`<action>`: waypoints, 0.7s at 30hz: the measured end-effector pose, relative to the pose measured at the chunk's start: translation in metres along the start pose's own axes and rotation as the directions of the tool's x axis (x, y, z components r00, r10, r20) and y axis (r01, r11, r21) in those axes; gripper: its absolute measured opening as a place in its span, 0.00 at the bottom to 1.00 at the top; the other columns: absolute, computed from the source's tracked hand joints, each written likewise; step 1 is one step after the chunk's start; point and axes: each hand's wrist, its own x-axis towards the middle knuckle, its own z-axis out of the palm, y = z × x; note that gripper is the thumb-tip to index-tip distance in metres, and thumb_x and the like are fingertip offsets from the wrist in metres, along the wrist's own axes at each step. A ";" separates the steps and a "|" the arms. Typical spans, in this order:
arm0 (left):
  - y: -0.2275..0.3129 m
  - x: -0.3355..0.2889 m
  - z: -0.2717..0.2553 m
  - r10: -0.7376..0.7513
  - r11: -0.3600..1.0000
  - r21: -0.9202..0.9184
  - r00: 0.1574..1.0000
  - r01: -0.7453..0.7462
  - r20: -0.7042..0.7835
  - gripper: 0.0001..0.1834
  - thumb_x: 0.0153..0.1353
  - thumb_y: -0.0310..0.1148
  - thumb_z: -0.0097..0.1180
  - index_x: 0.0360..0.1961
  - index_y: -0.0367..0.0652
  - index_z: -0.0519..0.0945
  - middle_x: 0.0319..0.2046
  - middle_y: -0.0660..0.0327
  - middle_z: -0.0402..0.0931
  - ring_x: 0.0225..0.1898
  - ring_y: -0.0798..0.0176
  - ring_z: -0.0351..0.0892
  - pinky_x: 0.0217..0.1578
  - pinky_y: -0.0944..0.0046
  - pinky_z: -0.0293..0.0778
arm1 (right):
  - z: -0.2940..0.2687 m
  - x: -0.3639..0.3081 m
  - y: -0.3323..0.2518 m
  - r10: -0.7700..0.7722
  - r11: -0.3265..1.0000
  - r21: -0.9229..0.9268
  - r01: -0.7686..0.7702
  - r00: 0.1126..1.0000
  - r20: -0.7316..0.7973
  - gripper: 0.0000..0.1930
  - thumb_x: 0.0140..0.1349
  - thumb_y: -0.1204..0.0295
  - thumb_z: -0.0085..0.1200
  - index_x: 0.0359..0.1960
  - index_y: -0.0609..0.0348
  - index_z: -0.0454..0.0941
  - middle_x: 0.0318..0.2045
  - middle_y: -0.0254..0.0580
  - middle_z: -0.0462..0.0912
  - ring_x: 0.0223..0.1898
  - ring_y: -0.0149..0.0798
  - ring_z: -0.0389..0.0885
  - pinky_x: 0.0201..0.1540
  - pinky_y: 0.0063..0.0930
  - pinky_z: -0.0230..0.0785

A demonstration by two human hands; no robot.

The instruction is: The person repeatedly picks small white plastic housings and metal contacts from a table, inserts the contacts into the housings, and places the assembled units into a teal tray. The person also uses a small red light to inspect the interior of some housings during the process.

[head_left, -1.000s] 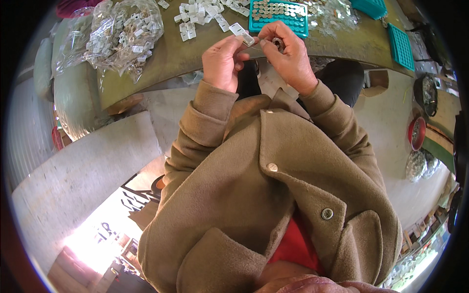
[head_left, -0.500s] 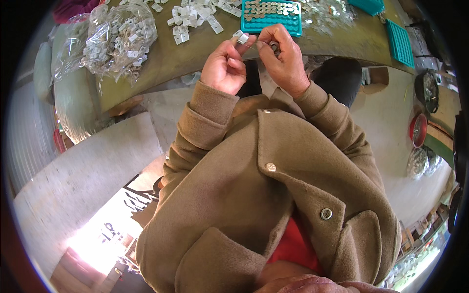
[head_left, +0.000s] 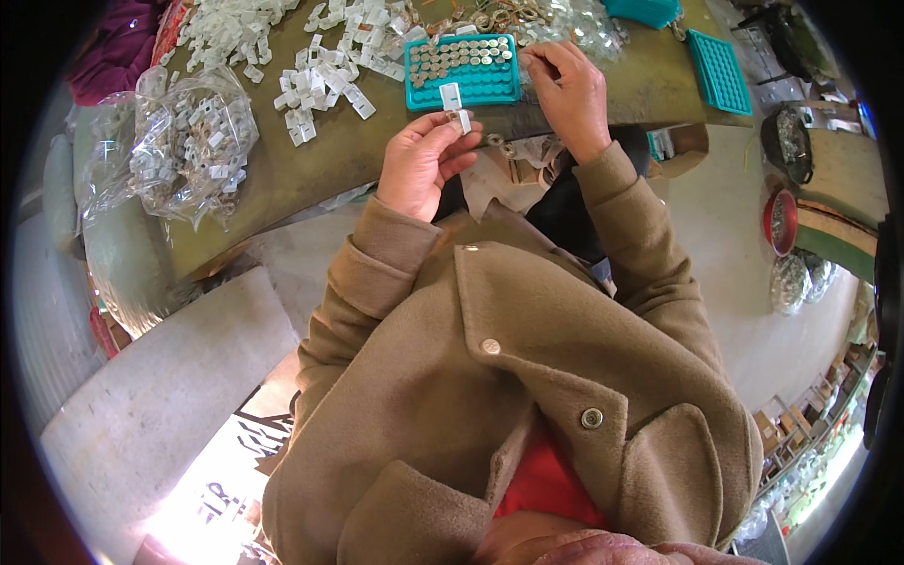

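Between the thumb and fingers of my left hand is a small white plastic piece, held up in front of the near edge of a teal tray. Rows of small round metal discs fill the far part of that tray. Over to the right, my right hand is closed with its fingertips together by the tray's right side; what they pinch, if anything, is hidden. Small ring-shaped metal pieces show just right of my left fingertips, and I cannot tell what supports them.
White plastic pieces lie heaped on the table, left of the tray. A clear bag of similar pieces sits at the left edge. Clear bits are scattered behind my right hand. Another teal tray rests at the right.
My hands have moved apart; the right went rightward to the tray's side. The white piece now stands upright in my left fingers. The whole view has shifted, showing more of the table's far left.
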 end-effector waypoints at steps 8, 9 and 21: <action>-0.009 0.009 0.004 -0.030 0.998 0.049 0.999 0.028 0.033 0.11 0.68 0.28 0.52 0.48 0.36 0.78 0.45 0.55 0.82 0.42 0.66 0.83 0.41 0.70 0.82 | 0.020 0.010 0.017 -0.171 0.969 -0.177 0.174 0.985 0.034 0.05 0.57 0.70 0.60 0.35 0.52 0.82 0.30 0.39 0.79 0.32 0.48 0.80 0.33 0.39 0.72; -0.009 0.010 0.004 -0.026 0.999 0.045 0.999 0.024 0.038 0.11 0.68 0.28 0.51 0.48 0.35 0.78 0.45 0.54 0.82 0.42 0.66 0.83 0.41 0.70 0.82 | 0.020 0.010 0.018 -0.201 0.960 -0.191 0.204 0.979 0.035 0.05 0.56 0.71 0.60 0.35 0.52 0.82 0.30 0.39 0.78 0.32 0.48 0.80 0.33 0.40 0.72; 0.005 0.020 0.002 -0.018 0.998 -0.063 0.998 0.022 0.065 0.15 0.70 0.30 0.49 0.51 0.31 0.76 0.48 0.49 0.80 0.46 0.64 0.83 0.45 0.69 0.82 | 0.016 0.017 0.015 -0.107 0.993 -0.035 0.117 0.972 0.211 0.10 0.57 0.72 0.58 0.41 0.53 0.84 0.30 0.45 0.81 0.35 0.52 0.81 0.39 0.41 0.73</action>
